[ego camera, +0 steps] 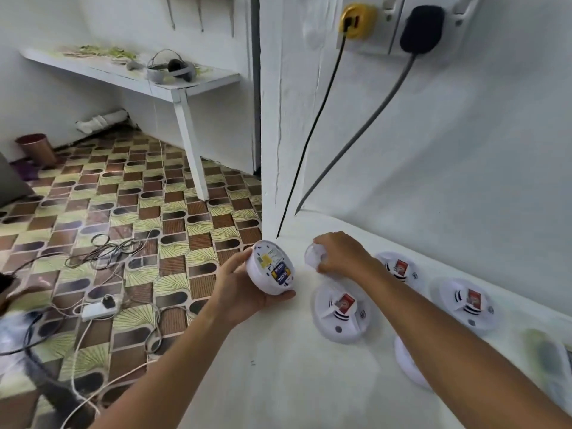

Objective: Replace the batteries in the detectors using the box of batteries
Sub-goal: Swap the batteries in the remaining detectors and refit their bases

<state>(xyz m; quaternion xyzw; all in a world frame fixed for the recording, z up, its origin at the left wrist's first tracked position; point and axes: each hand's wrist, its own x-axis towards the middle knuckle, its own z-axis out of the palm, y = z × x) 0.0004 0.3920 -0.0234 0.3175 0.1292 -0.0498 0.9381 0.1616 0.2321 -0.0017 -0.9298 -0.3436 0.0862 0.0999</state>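
Reaching forward from the lower edge of the view, both bare forearms are stretching out over a white counter (278, 366) set against a white wall. The left hand (240, 289) is curling its fingers under and its thumb along the rim of a round white detector (270, 267), holding it clear of the counter edge and tilting its open back toward the camera, so that a blue and yellow battery (282, 273) is showing inside the compartment. The right hand (340, 253) is lying further in, knuckles up and fingers bent down, closing on a small white cover (312, 258) on the counter near the wall corner; how firmly it is gripping cannot be told. Just below that wrist another detector (340, 308) is lying face up with a small red piece at its centre, and two more are sitting beside the wall, one (399, 267) partly behind the right forearm, the other (467, 301) further right. Two cables (325, 119) are hanging down the wall from plugs.
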